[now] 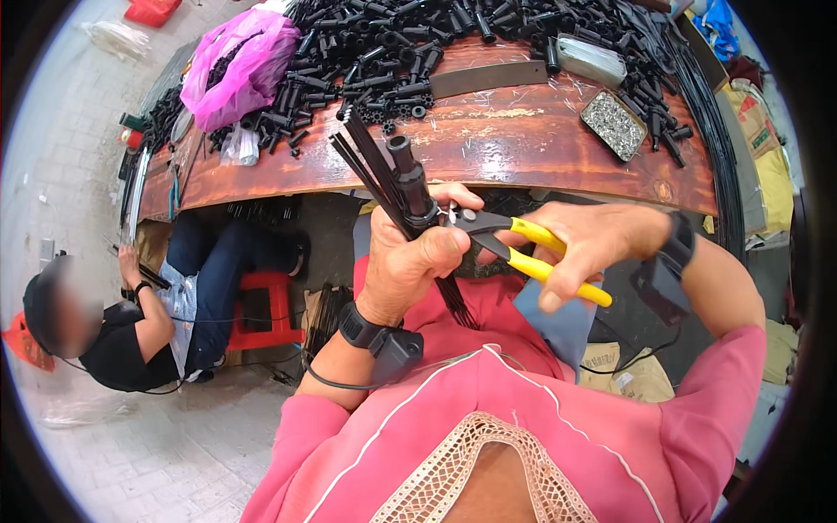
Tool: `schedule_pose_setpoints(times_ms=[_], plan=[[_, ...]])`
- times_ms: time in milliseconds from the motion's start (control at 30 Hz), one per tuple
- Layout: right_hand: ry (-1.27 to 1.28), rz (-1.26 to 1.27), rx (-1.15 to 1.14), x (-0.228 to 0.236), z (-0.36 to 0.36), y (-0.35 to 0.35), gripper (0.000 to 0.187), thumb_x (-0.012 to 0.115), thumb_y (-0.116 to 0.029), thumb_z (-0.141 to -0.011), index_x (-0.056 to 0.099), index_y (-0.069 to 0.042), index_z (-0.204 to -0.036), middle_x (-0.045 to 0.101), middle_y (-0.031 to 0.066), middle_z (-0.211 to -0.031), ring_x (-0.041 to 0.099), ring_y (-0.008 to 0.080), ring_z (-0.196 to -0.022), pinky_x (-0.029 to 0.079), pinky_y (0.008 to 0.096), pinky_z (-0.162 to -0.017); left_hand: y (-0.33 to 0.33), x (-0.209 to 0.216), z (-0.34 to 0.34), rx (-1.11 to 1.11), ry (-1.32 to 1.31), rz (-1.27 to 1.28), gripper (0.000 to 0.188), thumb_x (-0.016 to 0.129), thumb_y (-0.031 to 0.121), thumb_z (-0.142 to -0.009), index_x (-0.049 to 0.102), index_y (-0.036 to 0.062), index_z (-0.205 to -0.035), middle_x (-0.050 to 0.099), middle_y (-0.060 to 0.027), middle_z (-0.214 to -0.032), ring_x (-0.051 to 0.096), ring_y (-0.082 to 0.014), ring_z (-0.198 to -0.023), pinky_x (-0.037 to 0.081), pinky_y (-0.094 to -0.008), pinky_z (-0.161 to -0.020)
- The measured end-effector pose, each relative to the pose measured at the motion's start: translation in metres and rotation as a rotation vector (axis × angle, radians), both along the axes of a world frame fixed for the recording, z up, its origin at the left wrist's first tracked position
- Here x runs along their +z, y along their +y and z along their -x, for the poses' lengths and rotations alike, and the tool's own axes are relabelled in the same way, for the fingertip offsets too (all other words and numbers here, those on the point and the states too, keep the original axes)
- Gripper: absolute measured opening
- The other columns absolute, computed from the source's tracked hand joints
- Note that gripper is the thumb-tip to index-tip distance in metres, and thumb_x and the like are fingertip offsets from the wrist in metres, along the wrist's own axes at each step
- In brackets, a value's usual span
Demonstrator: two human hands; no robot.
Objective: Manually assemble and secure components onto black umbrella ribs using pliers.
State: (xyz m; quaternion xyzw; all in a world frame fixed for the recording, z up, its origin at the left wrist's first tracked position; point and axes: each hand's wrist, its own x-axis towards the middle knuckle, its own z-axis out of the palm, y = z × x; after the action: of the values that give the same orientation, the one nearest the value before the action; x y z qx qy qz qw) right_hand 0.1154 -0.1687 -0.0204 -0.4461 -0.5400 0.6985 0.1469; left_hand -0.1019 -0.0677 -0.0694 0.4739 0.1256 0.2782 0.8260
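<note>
So the left hand point(397, 261) was wrapped around a bunch of thin black rods point(362, 166) plus a black tube point(411, 179), right in front of the tabletop point(523, 148) edge. The right hand point(584, 248) was gripping yellow-handled pliers point(534, 265), nose up by the tube's lower end. Past that, loads more black tubes point(375, 52) were heaped along the far side, beside a pink bag point(228, 91).

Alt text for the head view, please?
The right hand grips yellow-handled pliers, their head beside a black tubular part that the left hand holds with thin black rods. Beyond, a brown table bears heaped black parts; a co-worker sits at left.
</note>
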Motion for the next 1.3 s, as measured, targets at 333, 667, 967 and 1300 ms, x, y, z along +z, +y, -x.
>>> schedule_pose_setpoints(times_ms=[333,667,967,1300], plan=[[-0.345,-0.568,-0.204,0.006,-0.001,-0.008,0.034,0.067,-0.017,-0.078,0.058,0.005,-0.103,0.059,0.0122,-0.068,0.061,0.0246,-0.059,0.048,0.0381,-0.053,-0.002,-0.002,-0.006,0.075,-0.121,0.01,0.049,0.08,0.012,-0.076,0.06,-0.0041,-0.118,0.05,0.0037,-0.061,0.04,-0.0034,-0.047,0.029,-0.0203,-0.043],[-1.222,-1.461,-0.267,0.03,0.006,-0.02,0.049,0.066,-0.028,-0.084,0.054,0.0,-0.122,0.053,0.0153,-0.086,0.053,0.0323,-0.073,0.044,0.0423,-0.068,-0.001,0.006,-0.007,0.09,0.041,0.101,0.052,0.08,0.015,-0.077,0.058,-0.0042,-0.12,0.05,0.0038,-0.06,0.04,-0.0031,-0.046,0.029,-0.0206,-0.043],[-0.151,-0.045,-0.088,0.022,-0.013,-0.005,0.047,0.077,-0.025,-0.073,0.056,0.006,-0.1,0.059,0.0138,-0.058,0.062,0.02,-0.053,0.048,0.034,-0.05,0.0,-0.001,-0.006,-0.009,-0.015,0.048,0.053,0.079,0.009,-0.075,0.058,-0.0035,-0.121,0.055,0.0017,-0.066,0.044,-0.0039,-0.048,0.032,-0.0199,-0.043],[-0.317,-0.485,0.067,-0.014,-0.014,-0.009,0.03,0.062,-0.021,-0.077,0.056,0.001,-0.097,0.065,0.0207,-0.078,0.065,0.0364,-0.075,0.049,0.0441,-0.065,-0.002,-0.006,-0.014,-0.046,-0.186,-0.088,0.077,0.052,0.063,-0.091,0.051,-0.0014,-0.131,0.046,0.0024,-0.054,0.036,-0.0059,-0.043,0.03,-0.0228,-0.043]])
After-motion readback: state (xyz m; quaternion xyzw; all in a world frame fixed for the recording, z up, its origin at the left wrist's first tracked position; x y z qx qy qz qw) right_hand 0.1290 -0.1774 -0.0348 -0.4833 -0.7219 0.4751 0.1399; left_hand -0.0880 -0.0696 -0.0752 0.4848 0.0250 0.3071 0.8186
